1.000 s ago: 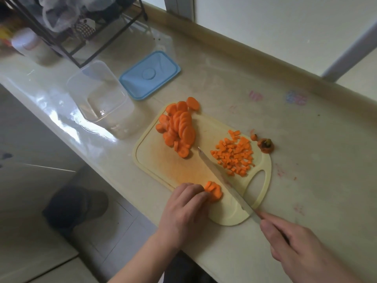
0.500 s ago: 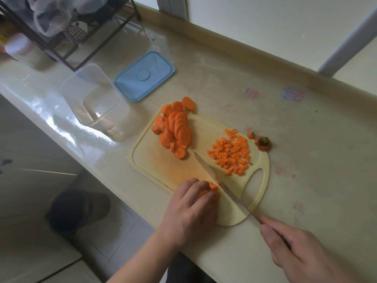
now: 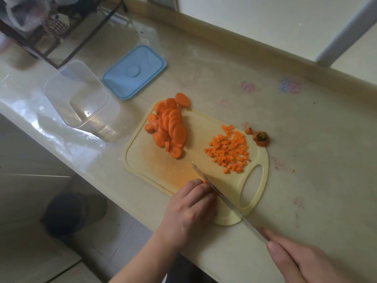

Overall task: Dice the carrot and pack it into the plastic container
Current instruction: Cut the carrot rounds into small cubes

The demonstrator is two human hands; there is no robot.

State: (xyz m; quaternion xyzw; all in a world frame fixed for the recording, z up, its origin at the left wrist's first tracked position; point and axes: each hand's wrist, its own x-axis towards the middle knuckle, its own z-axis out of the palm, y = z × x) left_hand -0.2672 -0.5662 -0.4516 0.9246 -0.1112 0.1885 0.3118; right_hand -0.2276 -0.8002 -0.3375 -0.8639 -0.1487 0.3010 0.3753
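Note:
A pale yellow cutting board (image 3: 204,127) carries a pile of carrot slices (image 3: 170,127) at its far left and a heap of diced carrot (image 3: 229,149) near its handle hole. My left hand (image 3: 190,210) covers a small stack of carrot pieces (image 3: 204,181) at the board's near edge, fingers curled over them; only an orange sliver shows. My right hand (image 3: 302,260) grips the handle of a knife (image 3: 216,190), whose blade lies along my left fingers. The clear plastic container (image 3: 78,94) stands open to the left of the board.
A blue lid (image 3: 134,71) lies beyond the container. The carrot top (image 3: 261,138) and a small tip sit on the counter right of the board. A black wire rack (image 3: 51,31) stands at the far left. The counter's near edge runs just below the board.
The knife blade has moved left against my left fingers. My left hand has closed further over the carrot pieces, hiding almost all of them.

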